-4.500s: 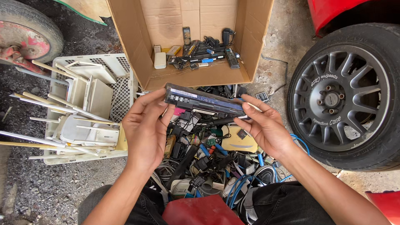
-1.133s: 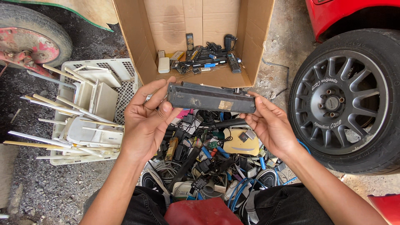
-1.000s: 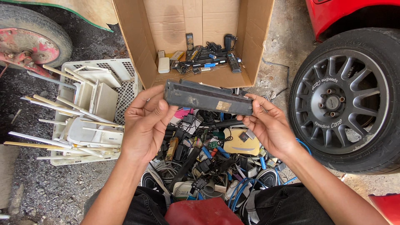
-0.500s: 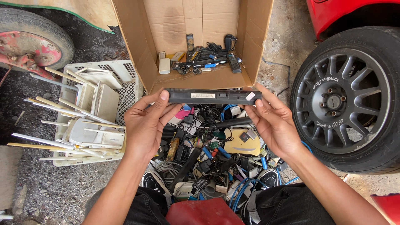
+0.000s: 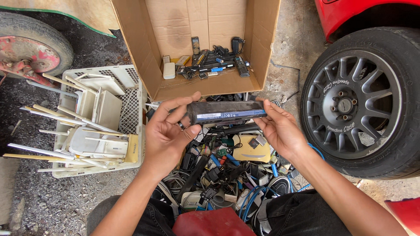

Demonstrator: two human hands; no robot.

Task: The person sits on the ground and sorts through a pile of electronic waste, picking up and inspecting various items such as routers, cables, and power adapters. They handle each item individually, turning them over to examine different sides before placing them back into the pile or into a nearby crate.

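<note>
Both my hands hold a long black battery pack (image 5: 227, 113) level in front of me, its labelled side facing up. My left hand (image 5: 168, 131) grips its left end with thumb and fingers wrapped around it. My right hand (image 5: 280, 129) supports the right end with the fingertips. The pack hovers above a heap of cables, chargers and small electronics (image 5: 223, 175) on the ground between my knees.
An open cardboard box (image 5: 258, 48) with several small devices stands just beyond the pack. A white plastic crate (image 5: 127, 78) of white routers with antennas sits at left. A car wheel (image 5: 358, 100) is at right, a red-hubbed wheel (image 5: 26, 52) at far left.
I have turned the battery pack over in both hands, from its dark back to its labelled side, and brought it slightly lower and closer.
</note>
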